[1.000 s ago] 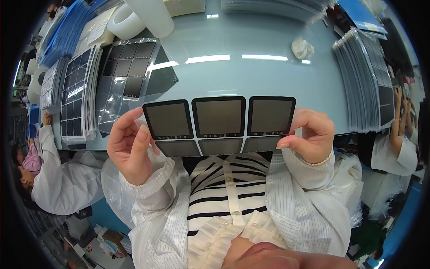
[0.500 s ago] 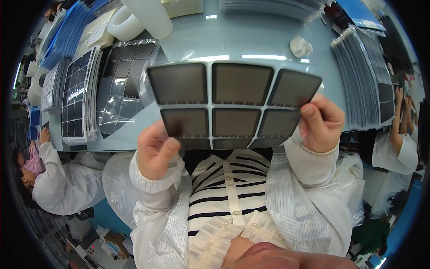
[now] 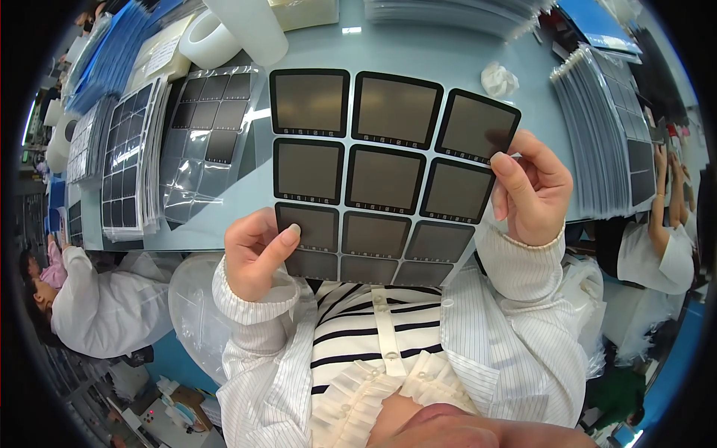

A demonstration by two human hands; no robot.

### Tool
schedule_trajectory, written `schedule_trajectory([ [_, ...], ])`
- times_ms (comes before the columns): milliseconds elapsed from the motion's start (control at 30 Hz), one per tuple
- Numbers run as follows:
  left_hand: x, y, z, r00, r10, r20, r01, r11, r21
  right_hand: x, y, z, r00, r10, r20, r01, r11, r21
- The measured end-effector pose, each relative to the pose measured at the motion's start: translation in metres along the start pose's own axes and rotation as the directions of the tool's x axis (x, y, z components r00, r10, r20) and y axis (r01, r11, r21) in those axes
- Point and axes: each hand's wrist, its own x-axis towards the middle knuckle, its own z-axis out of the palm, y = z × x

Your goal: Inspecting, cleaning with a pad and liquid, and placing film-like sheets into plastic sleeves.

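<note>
A clear sheet of dark rectangular panels (image 3: 385,178), laid out in rows of three, is held up over the table's near edge. My left hand (image 3: 258,254) pinches its left side low down, thumb in front. On the right side, my right hand (image 3: 532,187) grips the edge with the thumb on the front and fingers behind. The sheet's lower rows lean toward my chest. Left of it on the table lies a clear sleeve (image 3: 205,142) with similar dark panels in part of its pockets.
Stacks of panel sheets (image 3: 128,160) stand at the left, and another tall stack (image 3: 601,134) at the right. White rolls (image 3: 250,30) stand at the back left. A crumpled white tissue (image 3: 499,79) lies at the back right. Other people (image 3: 112,299) sit at both sides.
The sheet has tilted so that its face shows more fully, with further rows now visible. Its top edge has risen in view. Both hands keep their hold, nearly in place.
</note>
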Motion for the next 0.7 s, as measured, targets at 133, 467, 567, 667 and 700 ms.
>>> schedule_trajectory([
  [133,0.001,0.006,0.009,0.998,-0.059,-0.032,0.058,0.998,-0.017,-0.003,0.002,-0.001,0.999,-0.042,0.011,0.042,0.999,-0.010],
  [467,-0.003,0.008,0.012,1.000,-0.023,0.012,0.023,1.000,-0.016,-0.010,-0.005,-0.004,1.000,-0.012,-0.021,0.013,0.996,0.090],
  [567,-0.004,0.010,0.014,1.000,-0.009,0.019,0.010,1.000,-0.022,-0.011,-0.006,-0.004,0.999,-0.030,-0.035,0.034,0.993,0.113],
  [667,-0.007,0.011,0.015,0.998,-0.032,0.048,0.032,0.999,0.004,-0.012,-0.005,-0.012,0.999,-0.034,-0.028,0.036,0.995,0.093],
  [700,-0.007,0.011,0.019,0.997,-0.003,0.075,0.000,0.999,0.045,-0.012,-0.002,-0.015,0.999,-0.031,-0.039,0.035,0.994,0.102],
])
